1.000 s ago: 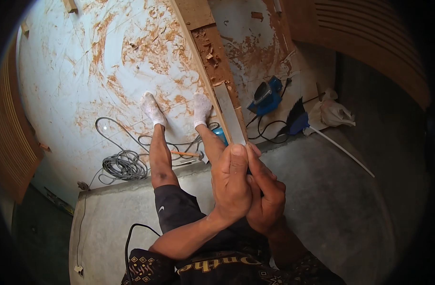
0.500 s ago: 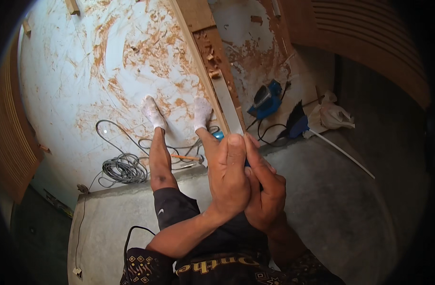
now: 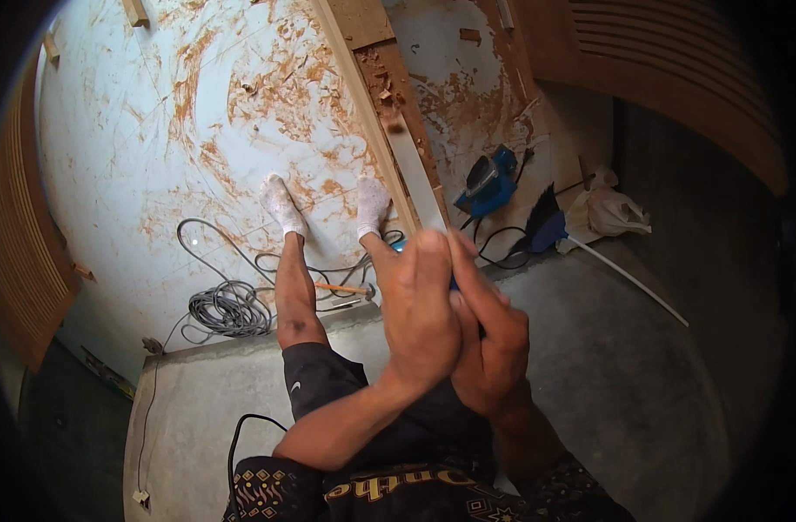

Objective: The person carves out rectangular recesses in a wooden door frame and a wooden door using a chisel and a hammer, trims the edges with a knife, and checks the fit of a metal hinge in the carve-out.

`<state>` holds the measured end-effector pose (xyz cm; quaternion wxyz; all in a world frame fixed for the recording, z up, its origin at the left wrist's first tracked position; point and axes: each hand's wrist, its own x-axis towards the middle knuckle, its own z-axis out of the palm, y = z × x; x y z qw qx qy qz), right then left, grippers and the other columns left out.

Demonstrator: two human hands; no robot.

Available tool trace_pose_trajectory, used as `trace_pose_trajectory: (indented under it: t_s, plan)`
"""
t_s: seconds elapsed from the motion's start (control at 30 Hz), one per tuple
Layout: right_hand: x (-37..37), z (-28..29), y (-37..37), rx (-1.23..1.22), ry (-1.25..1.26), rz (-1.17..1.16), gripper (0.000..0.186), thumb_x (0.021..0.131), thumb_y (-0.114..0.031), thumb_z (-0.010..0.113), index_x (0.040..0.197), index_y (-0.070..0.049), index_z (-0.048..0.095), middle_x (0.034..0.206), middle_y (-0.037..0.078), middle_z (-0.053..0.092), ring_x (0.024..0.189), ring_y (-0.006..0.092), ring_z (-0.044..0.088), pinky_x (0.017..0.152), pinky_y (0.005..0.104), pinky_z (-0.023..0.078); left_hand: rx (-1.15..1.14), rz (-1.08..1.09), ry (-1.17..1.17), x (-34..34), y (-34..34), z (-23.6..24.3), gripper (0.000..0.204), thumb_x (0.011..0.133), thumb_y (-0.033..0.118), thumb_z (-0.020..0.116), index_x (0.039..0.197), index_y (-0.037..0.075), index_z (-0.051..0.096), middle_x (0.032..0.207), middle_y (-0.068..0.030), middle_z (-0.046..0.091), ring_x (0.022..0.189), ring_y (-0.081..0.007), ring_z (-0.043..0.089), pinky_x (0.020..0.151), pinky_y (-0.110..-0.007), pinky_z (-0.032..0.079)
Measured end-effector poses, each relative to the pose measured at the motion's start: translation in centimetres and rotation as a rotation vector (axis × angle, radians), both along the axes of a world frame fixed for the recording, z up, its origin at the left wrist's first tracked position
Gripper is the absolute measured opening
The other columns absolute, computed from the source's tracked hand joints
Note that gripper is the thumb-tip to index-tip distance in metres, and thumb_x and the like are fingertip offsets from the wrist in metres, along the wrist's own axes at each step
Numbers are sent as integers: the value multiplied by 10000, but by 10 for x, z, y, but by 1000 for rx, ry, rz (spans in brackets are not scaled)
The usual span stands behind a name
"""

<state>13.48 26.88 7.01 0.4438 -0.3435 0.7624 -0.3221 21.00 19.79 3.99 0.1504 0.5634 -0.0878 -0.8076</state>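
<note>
Long, flat, straight-sided grey metal blade: extends away from the person's two hands, above or along a long brown wooden workpiece; far end blurred, contact with the wood cannot be told.

Left hand: fingers clamped on the near end of the blade, thumb laid on top, pointing away from the body.

Right hand: just beside and touching the left, fingers curled closed, the index finger extended to the blade's right edge; the lower part of its grip is hidden. A small patch of dark blue shows between the hands.

Workpiece: pale raised strip along its left side, reddish-brown section beside it, strewn with small curled brown wood shavings.

Right of the workpiece: blue and black handheld power tool with dark cable; black-bristled brush with blue head and thin white handle; crumpled off-white bag near the brush.

Left of the hands: hammer with orange handle; coiled grey cable; two feet in white speckled socks, on a white floor smeared with brown wood debris.

Outer edges: brown grooved wooden panel at left; similar brown grooved panel at right; bare grey concrete floor nearest the person.
</note>
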Motion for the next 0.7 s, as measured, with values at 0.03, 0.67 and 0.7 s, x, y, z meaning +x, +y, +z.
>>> trace_pose_trajectory:
  t_s: [0.03,0.67,0.7]
  plan:
    - [-1,-3,-8,-12,3,2,471,1021,14,529,1487,83,535,1398,314,637,1329,417,632,1071,421,527,-64,-36,-11,1,1,-3,519,1157,345,348,952,-11,665,878,-198,655,886,-276,662,1090,-415,381]
    - [-2,7,0,21,-30,0,473,1022,9,525,1487,94,527,1400,327,628,1322,435,630,1065,429,533,-269,-142,-8,7,16,-14,466,1174,372,345,1048,-17,568,760,-141,666,670,-216,691,652,-315,572]
    - [-2,7,-2,4,-2,-2,471,1022,9,526,1485,96,528,1400,328,628,1324,436,628,1068,431,531,-277,-143,-3,6,12,-14,463,1173,369,347,1043,-16,569,758,-138,664,665,-215,689,649,-315,570]
